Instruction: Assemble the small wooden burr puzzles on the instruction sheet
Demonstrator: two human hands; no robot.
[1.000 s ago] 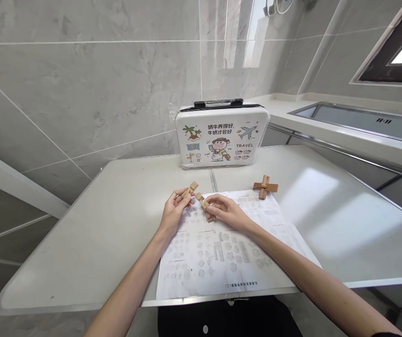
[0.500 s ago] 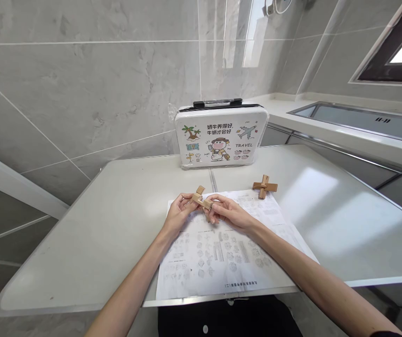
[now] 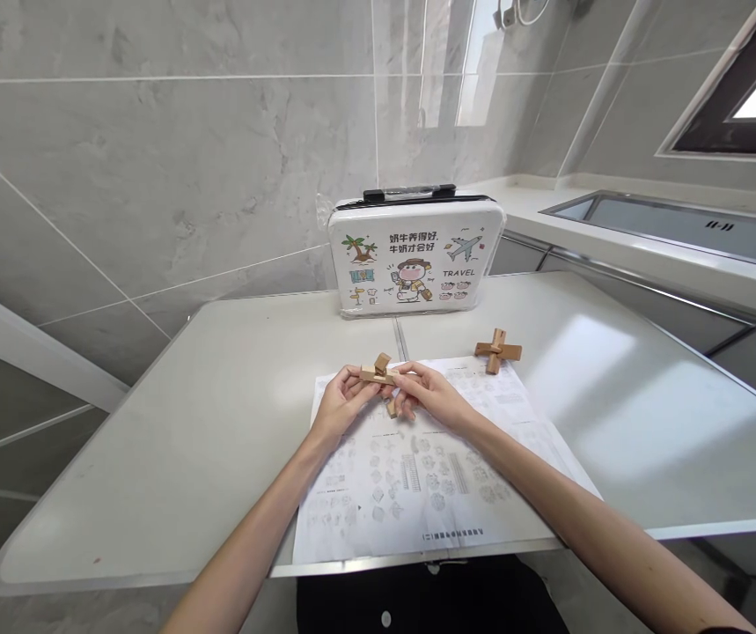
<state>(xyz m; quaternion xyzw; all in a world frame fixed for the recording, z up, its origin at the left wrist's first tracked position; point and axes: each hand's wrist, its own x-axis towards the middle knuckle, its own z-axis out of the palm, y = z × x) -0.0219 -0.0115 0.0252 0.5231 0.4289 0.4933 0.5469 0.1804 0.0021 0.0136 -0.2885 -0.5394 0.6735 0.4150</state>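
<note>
Both hands hold small light-brown wooden puzzle pieces [image 3: 378, 375] above the top part of a printed instruction sheet [image 3: 391, 511]. My left hand [image 3: 339, 401] is closed on the left end of a notched piece. My right hand [image 3: 431, 396] pinches the right side, its thumb and index finger at the piece's end. A short block stands up across the middle, and another wooden end shows below, by the right fingers. How the pieces join is partly hidden by the fingers. To the right, a darker cross-shaped wooden puzzle [image 3: 497, 351] lies at the sheet's upper edge.
A white cartoon-printed case [image 3: 417, 255] with a black handle stands at the back of the white folding table [image 3: 219, 423], near the tiled wall. A counter with a sink [image 3: 674, 229] runs along the right.
The wooden pieces have been turned between my fingers: the long piece now lies nearly level, with the short block crossing at its middle. Both hands stay in almost the same place.
</note>
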